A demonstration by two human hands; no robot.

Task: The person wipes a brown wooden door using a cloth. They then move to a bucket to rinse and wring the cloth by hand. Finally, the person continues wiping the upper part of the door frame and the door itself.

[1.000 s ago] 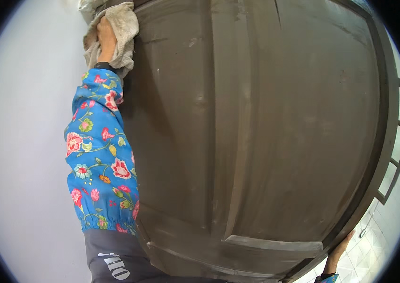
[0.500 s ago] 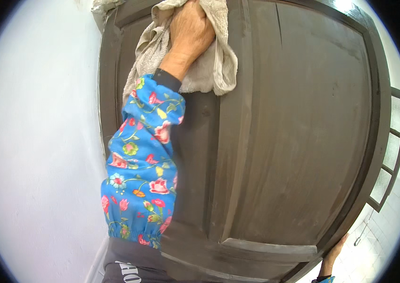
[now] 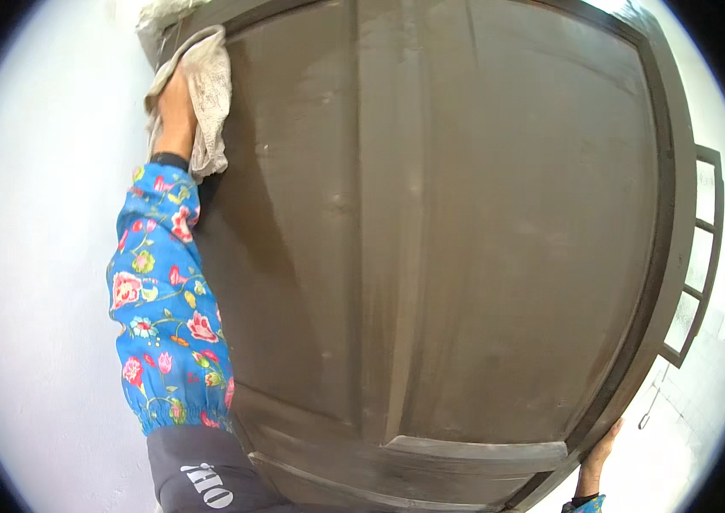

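Observation:
A brown panelled wooden door [image 3: 508, 256] fills most of the view. At its upper left, my left hand [image 3: 176, 107] is closed on a beige terry cloth [image 3: 209, 85], which lies against the door's left edge strip and hangs down past the wrist. The cloth hides most of the fingers. A blue flowered sleeve cover [image 3: 170, 299] covers my left forearm. Down at the lower right, my right hand [image 3: 599, 457] grips the door's outer edge, its fingers partly out of sight. Darker, damp-looking streaks show on the door's left panel.
A white wall [image 3: 38, 256] runs along the left, close to my left arm. Pale wrapping [image 3: 157, 19] sits at the door's top left corner. Beyond the right edge are a small dark-framed window [image 3: 700, 248], a thin hanging hook [image 3: 649, 410] and white tiles [image 3: 670, 445].
My left hand has carried the cloth leftward and slightly down, from the left panel to the door's left edge. The whole view has shifted slightly; my right hand stays at the door's edge.

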